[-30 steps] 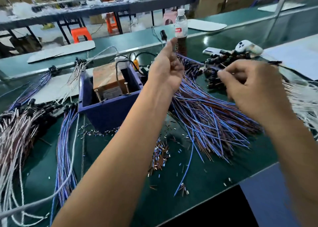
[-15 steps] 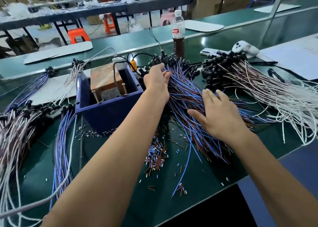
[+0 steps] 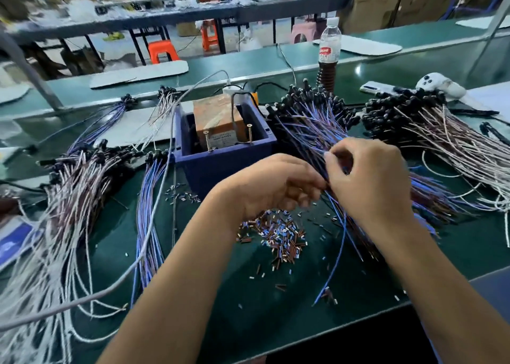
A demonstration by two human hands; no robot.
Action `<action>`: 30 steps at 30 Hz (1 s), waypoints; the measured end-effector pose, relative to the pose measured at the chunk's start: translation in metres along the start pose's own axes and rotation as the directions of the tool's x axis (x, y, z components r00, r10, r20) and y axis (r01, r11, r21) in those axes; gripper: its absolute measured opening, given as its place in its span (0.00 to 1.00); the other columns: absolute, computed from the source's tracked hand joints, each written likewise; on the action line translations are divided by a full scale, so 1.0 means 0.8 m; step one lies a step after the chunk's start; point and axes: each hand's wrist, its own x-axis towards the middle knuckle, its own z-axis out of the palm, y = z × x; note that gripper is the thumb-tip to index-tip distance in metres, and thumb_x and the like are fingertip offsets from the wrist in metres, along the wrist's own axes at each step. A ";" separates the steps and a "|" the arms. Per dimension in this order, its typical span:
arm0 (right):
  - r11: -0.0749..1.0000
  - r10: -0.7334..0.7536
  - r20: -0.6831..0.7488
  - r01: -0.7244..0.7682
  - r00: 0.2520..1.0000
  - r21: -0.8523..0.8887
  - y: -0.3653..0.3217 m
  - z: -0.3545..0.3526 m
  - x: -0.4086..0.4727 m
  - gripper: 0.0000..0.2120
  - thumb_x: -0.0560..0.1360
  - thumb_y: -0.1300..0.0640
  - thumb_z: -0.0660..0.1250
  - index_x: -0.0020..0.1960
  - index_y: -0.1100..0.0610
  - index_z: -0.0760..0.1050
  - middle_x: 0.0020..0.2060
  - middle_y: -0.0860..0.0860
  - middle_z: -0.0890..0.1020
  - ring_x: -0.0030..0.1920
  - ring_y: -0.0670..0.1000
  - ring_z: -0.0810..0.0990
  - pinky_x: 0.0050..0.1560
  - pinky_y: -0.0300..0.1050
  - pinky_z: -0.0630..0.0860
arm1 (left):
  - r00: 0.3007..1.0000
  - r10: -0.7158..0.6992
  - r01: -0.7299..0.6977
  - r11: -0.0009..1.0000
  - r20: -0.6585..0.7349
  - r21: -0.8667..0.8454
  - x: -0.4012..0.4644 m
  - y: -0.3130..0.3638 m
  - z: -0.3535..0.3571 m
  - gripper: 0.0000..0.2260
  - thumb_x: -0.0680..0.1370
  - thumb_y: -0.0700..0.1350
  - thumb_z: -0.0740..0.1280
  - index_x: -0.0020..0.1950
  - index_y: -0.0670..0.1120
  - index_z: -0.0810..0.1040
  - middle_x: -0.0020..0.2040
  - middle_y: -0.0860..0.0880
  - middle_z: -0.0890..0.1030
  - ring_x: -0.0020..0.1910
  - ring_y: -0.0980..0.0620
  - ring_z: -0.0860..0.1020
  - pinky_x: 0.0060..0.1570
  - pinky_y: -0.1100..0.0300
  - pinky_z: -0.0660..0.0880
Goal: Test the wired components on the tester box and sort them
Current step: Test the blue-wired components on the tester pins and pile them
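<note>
**Mid-batch: picking the next lead from the untested pile**

Both hands meet just in front of the tester box. Right hand has fingers curled, thumb and forefinger pinching a few strands of the blue-and-brown wire pile. Left hand is curled too, fingertips at the same strands; motion blur there, so can't tell if it actually grips a wire or only steadies it.

Tester box: blue tub with a brown block inside and two upright screw posts. Nothing touches the posts now, so no test is underway.

Done, by my read: the piles to the left of the box — pink-white bundle, small blue bundle, two smaller lots behind — look like sorted output. A heap of cut sleeve bits lies on the green mat below the hands.

Left: most of the blue-brown pile, plus the whole pink-white pile at far right. Judging by pile sizes, roughly halfway at best; lots remaining.
</note>
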 end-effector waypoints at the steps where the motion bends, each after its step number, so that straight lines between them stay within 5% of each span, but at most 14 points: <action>1: 0.998 -0.020 0.024 0.019 1.000 0.055 -0.015 0.004 -0.001 0.09 0.78 0.51 0.71 0.44 0.55 0.84 0.36 0.54 0.85 0.40 0.61 0.82 0.40 0.51 0.78 | 0.999 -0.012 0.009 0.997 0.035 0.081 -0.017 -0.006 -0.011 0.09 0.84 0.38 0.61 0.49 0.41 0.80 0.38 0.46 0.82 0.30 0.54 0.78 0.23 0.67 0.70; 5: 0.980 -0.175 0.303 0.136 0.937 0.146 -0.085 0.033 -0.015 0.11 0.78 0.48 0.71 0.43 0.53 0.84 0.37 0.52 0.85 0.41 0.58 0.83 0.41 0.50 0.79 | 0.988 -0.152 0.147 0.870 -0.028 0.471 -0.091 -0.023 -0.065 0.12 0.84 0.39 0.61 0.46 0.43 0.82 0.37 0.48 0.85 0.29 0.55 0.78 0.25 0.64 0.70; 9: 0.928 -0.368 0.466 0.286 0.804 0.240 -0.168 0.069 -0.036 0.11 0.79 0.47 0.68 0.44 0.53 0.81 0.39 0.53 0.83 0.42 0.60 0.81 0.41 0.51 0.79 | 0.905 -0.250 0.416 0.690 -0.344 0.592 -0.156 -0.037 -0.127 0.11 0.78 0.37 0.63 0.39 0.44 0.83 0.34 0.47 0.85 0.26 0.54 0.74 0.24 0.66 0.64; 13: 0.898 -0.439 0.580 0.311 0.686 0.311 -0.245 0.119 -0.049 0.14 0.81 0.46 0.66 0.43 0.55 0.73 0.42 0.57 0.80 0.42 0.63 0.79 0.39 0.49 0.74 | 0.688 -0.140 0.604 0.654 -0.712 0.456 -0.188 -0.051 -0.180 0.09 0.77 0.38 0.65 0.43 0.40 0.85 0.38 0.43 0.86 0.31 0.48 0.77 0.26 0.63 0.70; 15: 0.931 -0.365 0.673 0.233 0.643 0.281 -0.266 0.142 -0.056 0.17 0.82 0.43 0.65 0.46 0.57 0.75 0.44 0.59 0.81 0.46 0.63 0.80 0.41 0.49 0.73 | 0.560 -0.011 0.662 0.607 -0.828 0.439 -0.188 -0.059 -0.198 0.09 0.75 0.39 0.65 0.48 0.41 0.85 0.43 0.40 0.85 0.40 0.44 0.82 0.38 0.57 0.78; 18: 0.968 -0.249 0.727 0.135 0.640 0.213 -0.276 0.171 -0.066 0.18 0.83 0.45 0.64 0.42 0.57 0.71 0.43 0.58 0.78 0.44 0.61 0.75 0.42 0.48 0.68 | 0.485 0.081 0.685 0.583 -0.871 0.436 -0.182 -0.068 -0.212 0.11 0.73 0.41 0.65 0.52 0.44 0.84 0.47 0.42 0.84 0.47 0.41 0.82 0.50 0.53 0.80; 22: 0.978 -0.207 0.732 0.113 0.649 0.176 -0.271 0.185 -0.069 0.17 0.81 0.53 0.64 0.35 0.55 0.66 0.33 0.53 0.70 0.40 0.61 0.73 0.34 0.45 0.66 | 0.492 0.131 0.657 0.593 -0.861 0.466 -0.155 -0.078 -0.226 0.10 0.74 0.41 0.67 0.52 0.44 0.84 0.49 0.41 0.85 0.52 0.39 0.82 0.55 0.52 0.80; 27: 0.951 -0.308 0.661 0.238 0.685 0.196 -0.268 0.182 -0.076 0.12 0.82 0.49 0.62 0.56 0.58 0.75 0.49 0.58 0.83 0.50 0.63 0.82 0.39 0.48 0.67 | 0.497 0.192 0.682 0.517 -0.846 0.518 -0.104 -0.090 -0.226 0.12 0.73 0.47 0.75 0.53 0.42 0.82 0.52 0.41 0.83 0.54 0.39 0.82 0.47 0.54 0.73; 30: 0.946 -0.323 0.654 0.254 0.684 0.202 -0.266 0.182 -0.077 0.08 0.82 0.53 0.61 0.55 0.58 0.75 0.46 0.57 0.82 0.47 0.63 0.82 0.36 0.48 0.65 | 0.459 0.263 0.698 0.483 -0.848 0.528 -0.089 -0.097 -0.228 0.10 0.76 0.43 0.72 0.55 0.41 0.80 0.56 0.39 0.82 0.57 0.37 0.81 0.51 0.51 0.76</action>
